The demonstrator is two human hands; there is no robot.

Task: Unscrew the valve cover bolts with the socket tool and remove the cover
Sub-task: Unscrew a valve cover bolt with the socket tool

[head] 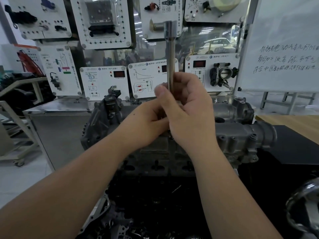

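Valve cover, dull grey cast-metal housing (229, 135), sits on the engine directly under and behind the fingers, still in place from what shows. Long polished steel socket tool with a T-head at the top (170, 54) stands upright above the fingers, its lower end hidden behind both hands, so I can't tell whether it's seated on a bolt.

Right hand (188, 109) has fingers and thumb curled round the shaft low down. Left hand (146, 121) pinches at the shaft's base just below the right fingers. Both are closed on the tool. Low two-handed grip reads as guiding or finger-spinning the shaft, not applying torque at the T-head; likely a bolt already loose, or lining up on one.

Just below the fingers, the darker engine block with a row of ports (155, 163). Further toward the camera, loose dark metal parts and gaskets (107, 219) on a black bench surface (293, 149).

Beyond the fingers: white training panels with wiring diagrams and red displays (105, 81), one carrying a throttle body (222, 73). To the right of the fingers, a whiteboard with handwriting (284, 54). To their left, a steel cabinet (57, 121).
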